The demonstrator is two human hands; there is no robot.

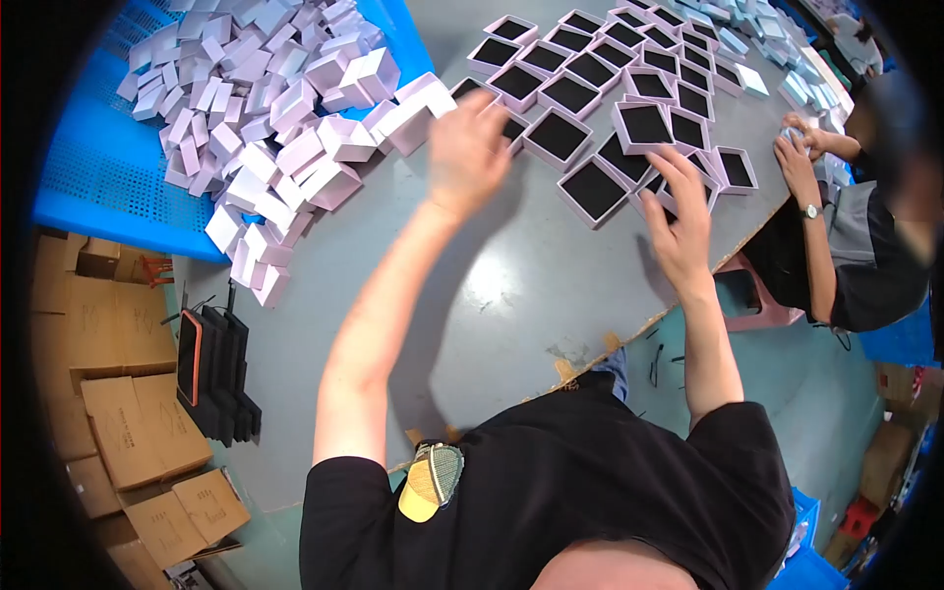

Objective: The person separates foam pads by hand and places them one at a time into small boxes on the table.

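Note:
My left hand [469, 152] is over the grey table [482, 285], beside the near left edge of the group of open pink boxes with black inserts [560, 136]. Motion smears its fingers, and whether they hold anything cannot be made out. A pale pink box [408, 120] lies just left of it. My right hand [678, 202] reaches over the near right boxes of the group, fingers spread, its fingertips by a raised open box [644, 126]. Another open box [593, 192] sits between my hands, nearer to me.
Many closed pink boxes [295, 147] spill from a blue basket [108, 206] at the left. Pale blue boxes [816, 93] lie at the far right, where a co-worker's hands [798, 147] are busy. Cardboard boxes [138, 423] stand on the floor at the left.

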